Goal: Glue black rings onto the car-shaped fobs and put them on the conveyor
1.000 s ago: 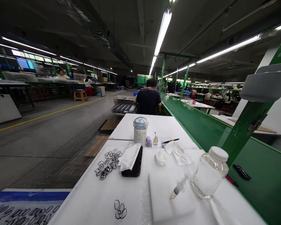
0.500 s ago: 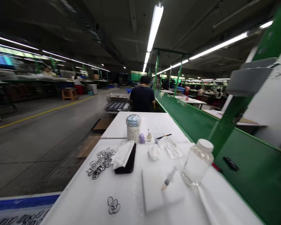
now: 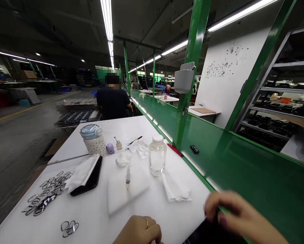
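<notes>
Left hand (image 3: 138, 230) at edge of white plastic surface (image 3: 91, 217), grip closed, nothing seen in it, near white foam pad (image 3: 126, 193) with thin clear syringe (image 3: 128, 178). Right hand (image 3: 239, 217) half curled, too cut off to tell. Quick bump could tip clear glass bottle (image 3: 157, 159).

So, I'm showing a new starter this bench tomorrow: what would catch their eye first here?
Most eye-catching is the tall clear bottle, upright beside the green panel, with a small syringe on a white pad nearby. Farther left lies a scatter of dark loops. At the bottom of the view are the person's left hand, wearing a gold ring, and right hand.
</notes>
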{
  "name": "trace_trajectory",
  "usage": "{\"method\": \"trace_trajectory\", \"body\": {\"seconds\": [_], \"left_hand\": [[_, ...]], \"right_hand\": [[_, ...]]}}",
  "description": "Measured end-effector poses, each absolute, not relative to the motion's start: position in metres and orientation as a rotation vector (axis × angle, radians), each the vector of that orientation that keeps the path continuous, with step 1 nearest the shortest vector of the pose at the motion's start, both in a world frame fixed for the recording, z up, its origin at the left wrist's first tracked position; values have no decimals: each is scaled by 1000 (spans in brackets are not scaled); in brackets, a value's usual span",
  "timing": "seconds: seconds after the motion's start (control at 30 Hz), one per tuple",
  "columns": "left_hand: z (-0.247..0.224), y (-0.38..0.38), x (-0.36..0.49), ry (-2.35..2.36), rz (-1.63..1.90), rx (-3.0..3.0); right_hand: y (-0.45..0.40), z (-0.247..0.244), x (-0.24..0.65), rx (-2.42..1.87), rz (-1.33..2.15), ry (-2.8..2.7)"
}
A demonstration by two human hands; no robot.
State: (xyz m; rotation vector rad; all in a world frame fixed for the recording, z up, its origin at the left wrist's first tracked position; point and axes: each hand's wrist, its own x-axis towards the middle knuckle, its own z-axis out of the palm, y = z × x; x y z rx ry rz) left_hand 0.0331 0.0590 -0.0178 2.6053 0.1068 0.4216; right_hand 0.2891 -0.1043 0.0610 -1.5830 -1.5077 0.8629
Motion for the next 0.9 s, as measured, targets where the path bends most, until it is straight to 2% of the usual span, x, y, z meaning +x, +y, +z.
{"method": "trace_trajectory", "body": {"seconds": [0.1,0.2,0.27,0.37,0.53,0.73,0.83,0.9], "left_hand": [[12,44,29,228,137,2802],[41,29,18,459,-1,2767],[42,24,8,583,31,2700],[21,22,-7,721,209,2584],[-6,15,-14,884,442,2423],[0,5,-15,938,463,2327],[-5,2,-15,1009,523,2304],[-10,0,-17,1045,587,2295]], "right_hand": [[-43,78,347,-1823,547,-1346],[23,65,393,-2124,391,-1148],[50,44,412,-2338,328,-1026],[63,12,428,-2565,293,-902],[57,-7,439,-2689,249,-811],[17,22,399,-2410,225,-1027],[-12,33,332,-2007,320,-1458],[-26,34,277,-1478,495,-1895]]}}
